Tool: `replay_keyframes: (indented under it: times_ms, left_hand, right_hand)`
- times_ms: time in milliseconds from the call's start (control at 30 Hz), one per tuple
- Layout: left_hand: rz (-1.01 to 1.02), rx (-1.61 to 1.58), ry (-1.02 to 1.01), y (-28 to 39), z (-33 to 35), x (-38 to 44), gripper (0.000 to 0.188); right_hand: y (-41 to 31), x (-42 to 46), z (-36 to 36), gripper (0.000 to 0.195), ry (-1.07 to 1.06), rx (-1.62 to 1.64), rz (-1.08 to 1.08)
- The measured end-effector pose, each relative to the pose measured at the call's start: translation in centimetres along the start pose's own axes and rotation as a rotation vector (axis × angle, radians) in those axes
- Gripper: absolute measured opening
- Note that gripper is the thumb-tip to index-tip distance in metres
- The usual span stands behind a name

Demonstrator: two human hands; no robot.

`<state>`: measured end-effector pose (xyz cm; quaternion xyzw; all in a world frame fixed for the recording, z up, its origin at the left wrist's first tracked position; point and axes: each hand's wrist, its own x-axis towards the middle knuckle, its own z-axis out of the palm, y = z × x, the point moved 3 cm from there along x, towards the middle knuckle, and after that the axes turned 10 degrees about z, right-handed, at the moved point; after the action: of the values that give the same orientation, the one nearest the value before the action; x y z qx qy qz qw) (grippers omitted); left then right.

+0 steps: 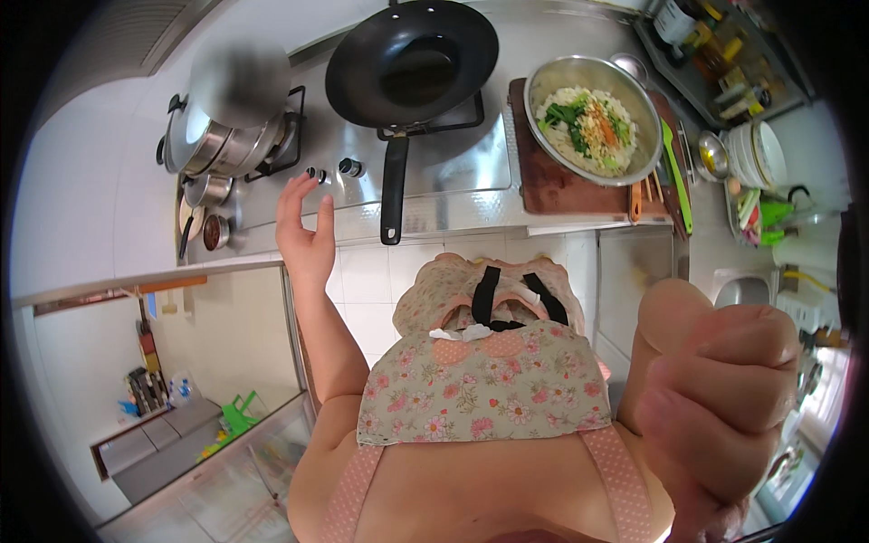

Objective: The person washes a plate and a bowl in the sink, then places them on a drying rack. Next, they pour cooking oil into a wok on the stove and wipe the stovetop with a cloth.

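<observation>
My left hand is at the front edge of the gas stove by its control knobs, fingers apart and holding nothing. My right hand is raised close to the camera at the right, its fingers curled in; nothing shows in it. A black wok rests on the right burner with its handle towards me and dark liquid inside. Right of it, a steel bowl of pale food with greens and chopped toppings stands on a brown cutting board.
Steel pots stand at the left burner, partly behind a blurred grey shape. A small saucepan is nearby. Beside the board are a green utensil, stacked bowls, a bottle rack and a sink.
</observation>
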<state>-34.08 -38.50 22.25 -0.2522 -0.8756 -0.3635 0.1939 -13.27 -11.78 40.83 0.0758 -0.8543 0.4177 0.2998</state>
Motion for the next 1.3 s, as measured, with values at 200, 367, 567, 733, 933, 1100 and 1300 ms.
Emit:
replay_keyframes:
  times_ms: [200, 367, 567, 733, 933, 1100, 1300]
  left_hand:
    - [0.009, -0.080, -0.140, -1.0, 3.6, -2.0, 0.032]
    - [-0.504, -0.688, -0.159, -3.3, 7.3, -4.3, 0.038]
    - [-1.014, -1.605, -0.354, -2.1, 10.1, -3.7, 0.043]
    - [-1.041, -2.042, -0.420, -3.0, 11.7, -4.1, 0.035]
    - [-1.124, -2.255, -0.430, -2.3, 11.5, -3.0, 0.028]
    - [-1.195, -2.257, -0.432, -1.7, 10.7, -2.8, 0.024]
    - [-1.274, -2.168, -0.441, -1.3, 9.5, -2.0, 0.019]
  right_hand:
    - [-1.0, -1.6, -0.7, 0.026, -0.049, -0.083, 0.076]
    - [5.9, -2.3, 3.1, 0.021, 0.267, 0.223, 0.140]
    - [17.7, -8.0, 13.1, 0.018, -0.073, 0.658, 0.802]
    - [20.0, -12.8, 17.5, 0.019, -0.307, 0.627, 1.013]
    - [20.8, -12.4, 20.1, 0.020, -0.278, 0.591, 1.021]
    - [20.7, -9.3, 23.0, 0.024, -0.210, 0.662, 1.059]
    - [19.1, -3.9, 27.3, 0.037, -0.144, 0.824, 1.108]
